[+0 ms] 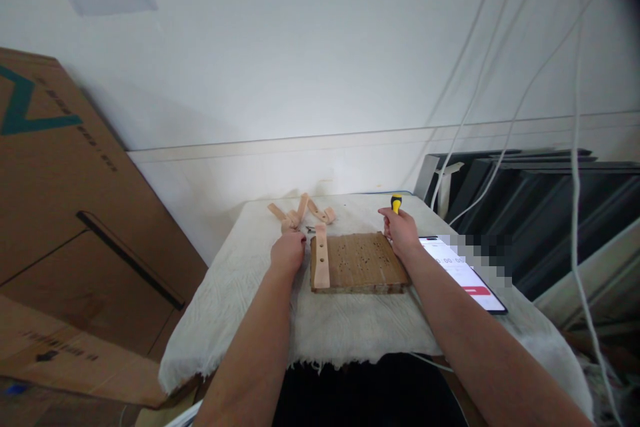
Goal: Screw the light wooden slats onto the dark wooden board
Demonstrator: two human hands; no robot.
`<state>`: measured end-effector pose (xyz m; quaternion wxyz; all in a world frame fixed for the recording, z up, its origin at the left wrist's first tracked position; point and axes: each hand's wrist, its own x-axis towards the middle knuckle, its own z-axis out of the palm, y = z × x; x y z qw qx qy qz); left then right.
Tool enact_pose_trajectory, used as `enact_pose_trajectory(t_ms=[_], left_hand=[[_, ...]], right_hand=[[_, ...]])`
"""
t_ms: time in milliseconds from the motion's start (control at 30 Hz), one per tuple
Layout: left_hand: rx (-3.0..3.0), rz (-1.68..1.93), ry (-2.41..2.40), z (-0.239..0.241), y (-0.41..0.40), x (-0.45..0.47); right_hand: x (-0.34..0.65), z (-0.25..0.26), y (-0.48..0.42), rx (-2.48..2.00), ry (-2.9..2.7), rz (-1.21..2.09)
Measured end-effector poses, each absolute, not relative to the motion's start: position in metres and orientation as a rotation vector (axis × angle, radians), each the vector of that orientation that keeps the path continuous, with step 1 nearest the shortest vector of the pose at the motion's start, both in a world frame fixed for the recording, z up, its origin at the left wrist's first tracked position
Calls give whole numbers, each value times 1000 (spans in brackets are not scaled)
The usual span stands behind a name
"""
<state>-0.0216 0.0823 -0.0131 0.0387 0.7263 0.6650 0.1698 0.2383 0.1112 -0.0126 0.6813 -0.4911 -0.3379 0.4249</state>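
My right hand (401, 230) is closed around a tool with a yellow-and-black screwdriver-style handle (396, 202), just past the back right corner of a thick brown corrugated block (363, 260). The handle's top sticks up out of the fist; its working end is hidden. Along the block's left edge lies a flat tan strip (321, 267) with punched holes. Left of the block, my left hand (289, 252) rests with curled fingers against a bunched tan strip (295, 213); what the fingers hold is hidden. A small metal clip (311, 229) lies beside its fingertips.
Another curled tan strip (323, 213) lies at the back of the cloth-covered table (240, 280). Near my right forearm is a phone (465, 277) with a lit screen. A large cardboard box (90, 233) stands left, dark panels (545, 213) right, and white cables (576, 180) hang there.
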Motion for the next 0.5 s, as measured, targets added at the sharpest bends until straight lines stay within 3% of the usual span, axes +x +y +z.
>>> enact_pose_trajectory(t_ms=[133,300,500], left_hand=[[2232,628,2011,-11,83,-20],[2198,1051,1846,-12,89,-24],[1780,1313,1688,-14,95,-23]], right_hand=[[239,-12,113,-1092,-750,957],[240,-12,114,-1084,-745,953],[239,-11,111,-1088,-753,952]])
